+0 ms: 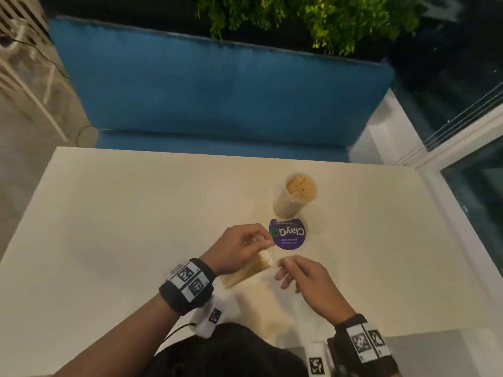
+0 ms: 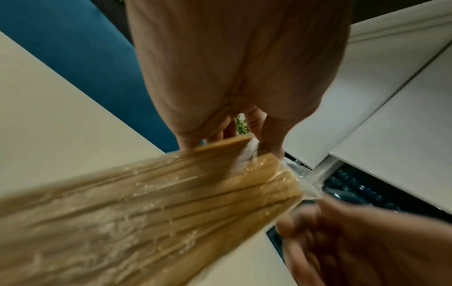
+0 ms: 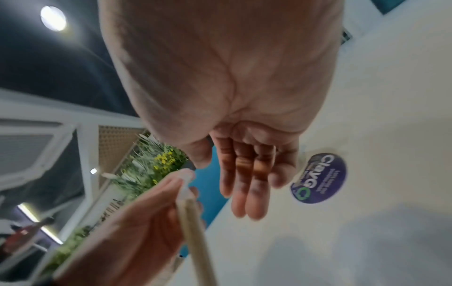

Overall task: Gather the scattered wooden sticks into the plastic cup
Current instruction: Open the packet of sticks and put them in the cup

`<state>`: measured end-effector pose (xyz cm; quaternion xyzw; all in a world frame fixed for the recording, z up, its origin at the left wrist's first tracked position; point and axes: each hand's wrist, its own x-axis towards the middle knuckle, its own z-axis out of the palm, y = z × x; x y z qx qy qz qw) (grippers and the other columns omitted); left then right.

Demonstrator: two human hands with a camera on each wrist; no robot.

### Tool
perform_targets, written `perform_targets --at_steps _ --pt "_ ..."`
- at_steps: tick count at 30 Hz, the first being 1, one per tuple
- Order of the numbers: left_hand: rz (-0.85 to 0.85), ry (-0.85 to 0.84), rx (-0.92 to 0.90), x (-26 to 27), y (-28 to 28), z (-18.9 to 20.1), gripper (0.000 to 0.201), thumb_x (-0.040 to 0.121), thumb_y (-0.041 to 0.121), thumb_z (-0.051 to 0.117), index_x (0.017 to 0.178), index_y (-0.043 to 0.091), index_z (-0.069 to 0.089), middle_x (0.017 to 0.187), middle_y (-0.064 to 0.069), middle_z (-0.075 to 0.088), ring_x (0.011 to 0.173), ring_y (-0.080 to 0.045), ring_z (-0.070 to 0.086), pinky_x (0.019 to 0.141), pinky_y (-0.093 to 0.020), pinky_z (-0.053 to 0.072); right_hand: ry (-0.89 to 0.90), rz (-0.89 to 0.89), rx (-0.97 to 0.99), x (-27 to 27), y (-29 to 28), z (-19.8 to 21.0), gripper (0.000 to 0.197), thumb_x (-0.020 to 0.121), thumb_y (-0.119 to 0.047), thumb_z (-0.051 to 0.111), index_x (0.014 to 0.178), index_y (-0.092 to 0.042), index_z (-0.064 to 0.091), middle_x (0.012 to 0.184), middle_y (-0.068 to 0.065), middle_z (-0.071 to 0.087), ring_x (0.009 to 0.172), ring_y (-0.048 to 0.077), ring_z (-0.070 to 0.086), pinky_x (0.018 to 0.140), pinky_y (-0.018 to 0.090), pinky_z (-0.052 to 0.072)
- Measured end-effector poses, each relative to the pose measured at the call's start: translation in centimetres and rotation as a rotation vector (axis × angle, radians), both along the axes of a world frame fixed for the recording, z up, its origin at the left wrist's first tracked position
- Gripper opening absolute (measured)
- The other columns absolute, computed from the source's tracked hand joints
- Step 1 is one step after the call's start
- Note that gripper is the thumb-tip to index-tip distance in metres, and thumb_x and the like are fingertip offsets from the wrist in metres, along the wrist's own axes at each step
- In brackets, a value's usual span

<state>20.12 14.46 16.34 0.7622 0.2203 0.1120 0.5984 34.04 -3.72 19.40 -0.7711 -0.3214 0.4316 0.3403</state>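
A clear plastic cup (image 1: 291, 205) stands upright on the cream table (image 1: 109, 227), packed with wooden sticks (image 1: 300, 187). Its purple round lid (image 1: 287, 235) (image 3: 319, 178) lies flat just in front of it. Nearer to me, my left hand (image 1: 265, 242) (image 2: 244, 139) (image 3: 171, 185) pinches the upper end of a clear plastic packet of wooden sticks (image 1: 250, 272) (image 2: 171, 193) (image 3: 195, 232), held tilted above the table. My right hand (image 1: 284, 263) (image 3: 220, 185) (image 2: 330, 232) hovers at the packet's clear end with fingers stretched out, gripping nothing that I can see.
A blue cushioned bench (image 1: 217, 91) runs behind the table's far edge, with green plants (image 1: 313, 20) above it. A white ledge and glass panels (image 1: 462, 131) lie to the right. The table's left half (image 1: 109, 227) holds nothing.
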Motion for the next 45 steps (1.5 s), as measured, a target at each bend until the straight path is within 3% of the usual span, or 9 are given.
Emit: perform_targets --at_steps 5,8,12,15,18,23,27,33,45 --pt "-0.016 -0.066 -0.026 3.1 -3.2 0.7 0.012 0.093 0.032 0.072 0.105 0.028 0.069 0.082 0.014 0.069 0.076 -0.010 0.063 0.074 -0.036 0.053 0.023 -0.012 0.134 2.2 0.5 0.9 0.014 0.102 -0.019 0.063 0.102 -0.013 0.075 0.075 0.010 0.073 0.064 0.012 0.067 0.061 0.021 0.049" --pt "0.146 -0.041 -0.024 4.4 -4.1 0.3 0.034 0.085 0.040 0.079 0.111 0.031 0.060 0.091 0.012 0.067 0.086 -0.008 0.064 0.080 -0.030 0.052 0.007 -0.110 0.175 3.4 -0.1 0.5 0.007 0.097 -0.013 0.070 0.091 -0.012 0.074 0.069 0.010 0.072 0.059 0.015 0.066 0.059 0.026 0.049" --pt "0.457 0.007 0.170 5.3 -5.2 0.6 0.034 0.085 0.051 0.076 0.088 0.026 0.053 0.083 0.005 0.060 0.078 -0.009 0.057 0.069 -0.021 0.046 -0.014 -0.212 0.200 4.4 0.0 0.7 0.010 0.093 -0.015 0.076 0.085 -0.009 0.073 0.068 0.009 0.071 0.055 0.016 0.063 0.050 0.034 0.051" --pt "0.337 0.110 0.040 5.8 -5.5 1.3 0.040 0.088 0.060 0.068 0.075 0.022 0.062 0.069 0.000 0.067 0.062 -0.010 0.060 0.063 -0.029 0.053 -0.024 -0.201 0.236 4.4 0.3 0.7 0.013 0.090 -0.013 0.078 0.082 -0.006 0.071 0.067 0.008 0.072 0.055 0.017 0.063 0.047 0.034 0.052" --pt "0.215 0.089 -0.064 5.9 -5.9 1.7 0.033 0.098 0.045 0.061 0.082 0.017 0.065 0.072 -0.002 0.073 0.066 -0.018 0.070 0.070 -0.046 0.060 -0.032 -0.154 0.243 4.0 0.6 0.3 0.013 0.088 -0.007 0.077 0.078 -0.004 0.069 0.064 0.008 0.070 0.052 0.016 0.061 0.046 0.035 0.052" --pt "0.169 0.094 -0.067 5.2 -5.0 1.4 0.027 0.102 0.031 0.053 0.083 0.016 0.066 0.075 -0.006 0.073 0.068 -0.024 0.073 0.073 -0.052 0.060 0.149 -0.209 0.235 3.6 1.1 0.2 0.019 0.087 -0.011 0.081 0.084 0.004 0.070 0.069 0.021 0.069 0.052 0.021 0.061 0.048 0.033 0.054" --pt "0.128 0.112 0.003 4.5 -4.3 1.8 0.028 0.105 0.024 0.050 0.084 0.017 0.066 0.072 -0.005 0.073 0.068 -0.021 0.073 0.074 -0.049 0.060 0.340 -0.233 0.216 3.6 1.7 0.1 0.032 0.096 -0.020 0.072 0.093 0.011 0.064 0.074 0.023 0.066 0.059 0.026 0.059 0.052 0.035 0.055" --pt "0.169 0.114 -0.030 3.8 -3.6 3.4 0.022 0.097 0.034 0.067 0.085 0.015 0.070 0.075 0.000 0.075 0.070 -0.016 0.074 0.073 -0.035 0.062 0.361 -0.218 0.235 3.5 3.1 0.3 0.022 0.102 -0.013 0.062 0.097 0.009 0.061 0.073 0.020 0.063 0.064 0.031 0.059 0.051 0.035 0.053" --pt "0.205 0.128 0.075 3.2 -1.8 2.2 0.018 0.098 0.020 0.061 0.081 0.020 0.066 0.073 0.001 0.072 0.068 -0.016 0.071 0.074 -0.044 0.060 0.449 -0.290 0.203 2.3 5.0 0.3 0.022 0.100 -0.005 0.060 0.096 0.017 0.060 0.078 0.027 0.063 0.066 0.034 0.065 0.060 0.044 0.062"
